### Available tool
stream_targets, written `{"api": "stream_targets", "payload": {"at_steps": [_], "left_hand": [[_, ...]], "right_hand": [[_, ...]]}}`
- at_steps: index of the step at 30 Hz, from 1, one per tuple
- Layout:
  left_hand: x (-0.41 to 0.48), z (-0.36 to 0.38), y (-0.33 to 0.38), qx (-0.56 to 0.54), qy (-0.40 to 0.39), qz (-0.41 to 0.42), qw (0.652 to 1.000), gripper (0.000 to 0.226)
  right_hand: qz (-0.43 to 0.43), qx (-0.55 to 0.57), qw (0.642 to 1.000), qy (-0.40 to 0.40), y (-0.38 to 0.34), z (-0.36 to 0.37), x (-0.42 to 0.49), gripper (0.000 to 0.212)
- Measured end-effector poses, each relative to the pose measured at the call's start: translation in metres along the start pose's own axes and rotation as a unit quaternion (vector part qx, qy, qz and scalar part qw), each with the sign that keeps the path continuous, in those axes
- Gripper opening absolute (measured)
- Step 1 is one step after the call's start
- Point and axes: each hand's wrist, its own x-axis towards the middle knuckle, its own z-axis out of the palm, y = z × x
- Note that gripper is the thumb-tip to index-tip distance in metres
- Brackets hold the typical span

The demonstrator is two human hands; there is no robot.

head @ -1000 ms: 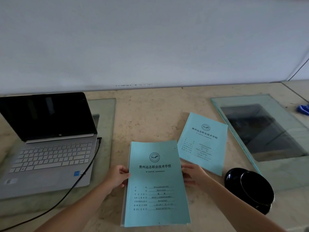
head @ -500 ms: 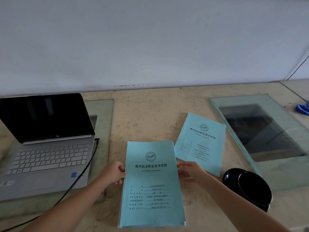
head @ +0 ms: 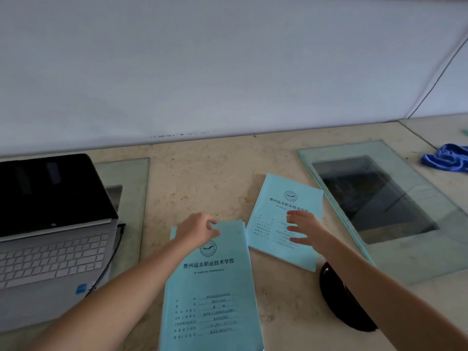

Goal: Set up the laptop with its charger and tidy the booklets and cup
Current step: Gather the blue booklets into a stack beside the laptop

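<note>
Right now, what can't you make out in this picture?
- Black cup, head view: mostly hidden behind the right forearm.
- Laptop: cut off by the left edge.
- Nearer booklet: small print too blurred to read; bottom cut off.
- Right hand: blurred; touching the far booklet or not, unclear.

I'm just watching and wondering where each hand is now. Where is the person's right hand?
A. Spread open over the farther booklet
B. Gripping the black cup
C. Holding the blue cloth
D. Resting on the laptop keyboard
A: the right hand is spread open over the farther booklet, clear of the laptop, black cup and blue cloth.
</note>
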Motion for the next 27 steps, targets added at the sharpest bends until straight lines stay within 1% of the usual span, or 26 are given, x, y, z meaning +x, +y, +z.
{"api": "stream_targets", "payload": {"at_steps": [5,8,11,15,17,19,21,24,25,26,27], "left_hand": [[0.046,0.008,0.058,-0.070,-0.034,0.025,0.997,0.059],[0.075,0.018,0.085,-0.086,-0.051,0.026,0.995,0.056],[0.105,0.033,0.099,-0.088,-0.063,0.005,0.994,0.053],[0.137,0.058,0.104,-0.045,-0.092,-0.030,0.994,0.061],[0.149,0.066,0.105,-0.032,-0.088,-0.046,0.995,0.059],[0.159,0.074,0.105,-0.044,-0.072,-0.060,0.995,0.055],[0.164,0.077,0.109,-0.073,-0.068,-0.085,0.991,0.052],[0.171,0.079,0.111,-0.162,-0.091,-0.116,0.976,0.057],[0.171,0.079,0.111,-0.207,-0.101,-0.121,0.966,0.053],[0.171,0.078,0.111,-0.265,-0.112,-0.126,0.949,0.041],[0.172,0.078,0.110,-0.328,-0.127,-0.139,0.926,0.023]], "right_hand": [[0.005,-0.008,0.999,0.031,-0.004,-0.038,0.017,0.036],[0.016,-0.008,0.998,0.052,-0.009,-0.054,0.033,0.043],[0.041,-0.024,0.996,0.075,-0.013,-0.066,0.053,0.050],[0.076,-0.033,0.992,0.091,-0.006,-0.074,0.080,0.049],[0.080,-0.030,0.992,0.093,-0.001,-0.076,0.091,0.045],[0.075,-0.028,0.992,0.099,-0.001,-0.077,0.099,0.042],[0.069,-0.034,0.991,0.106,-0.001,-0.076,0.107,0.037],[0.039,-0.052,0.990,0.122,0.000,-0.074,0.114,0.035],[0.027,-0.054,0.990,0.128,0.002,-0.073,0.117,0.034],[0.017,-0.051,0.990,0.133,0.003,-0.072,0.119,0.033],[0.013,-0.046,0.990,0.134,0.004,-0.071,0.120,0.032]]}}
